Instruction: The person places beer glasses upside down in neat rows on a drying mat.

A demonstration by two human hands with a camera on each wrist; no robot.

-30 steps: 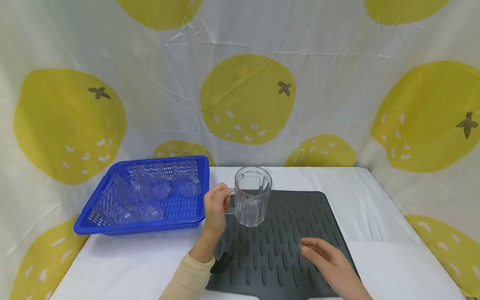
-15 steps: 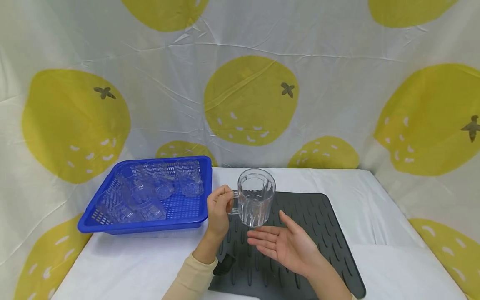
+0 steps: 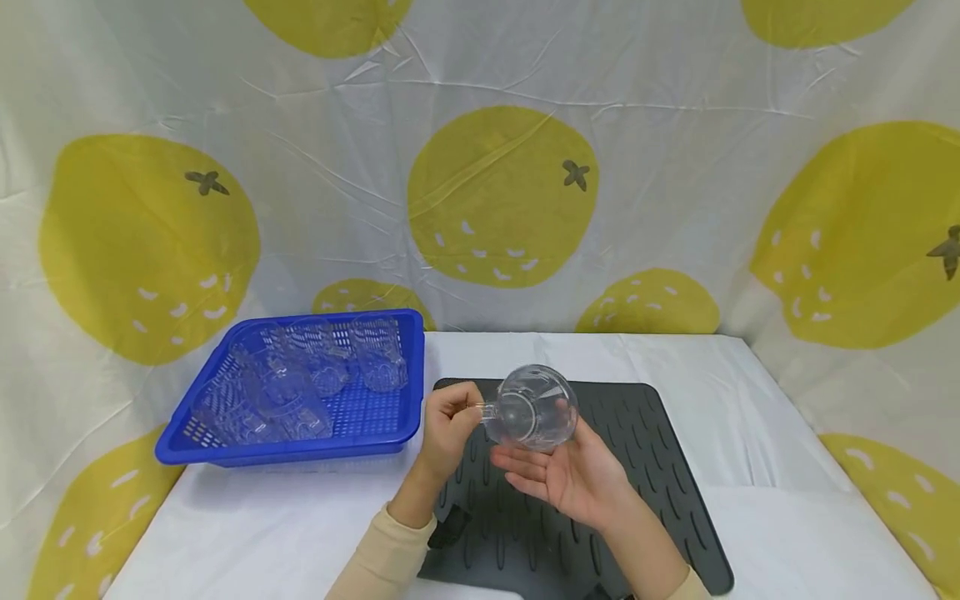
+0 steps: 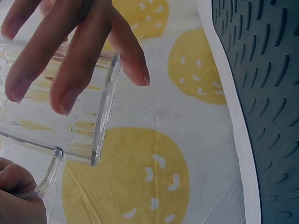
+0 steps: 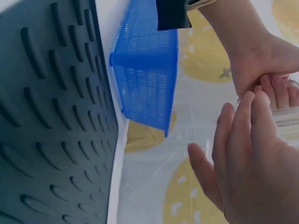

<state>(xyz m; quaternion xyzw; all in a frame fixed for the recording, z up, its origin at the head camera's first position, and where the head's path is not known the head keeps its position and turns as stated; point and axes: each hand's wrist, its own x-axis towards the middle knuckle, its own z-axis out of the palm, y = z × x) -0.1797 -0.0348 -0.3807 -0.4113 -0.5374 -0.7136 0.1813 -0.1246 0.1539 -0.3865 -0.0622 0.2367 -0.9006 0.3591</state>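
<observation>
Dark grey, a ridged mat (image 3: 637, 450) lies on the white-covered bench (image 3: 787, 433), and above it a clear mug (image 3: 536, 408) hangs tilted in the air. The left hand (image 3: 452, 425) has its grip on the mug's handle (image 3: 488, 412), fingers and thumb curled round it. The right hand (image 3: 577, 483) is stretched out, palm up and fingers straight, just beneath and beside the mug; whether it touches the mug is hard to tell. Left of the mat stands a blue plastic basket (image 3: 300, 455) with several clear glasses (image 3: 378, 367) inside. Behind hangs a pale cloth (image 3: 660, 192) printed with yellow lemons.
</observation>
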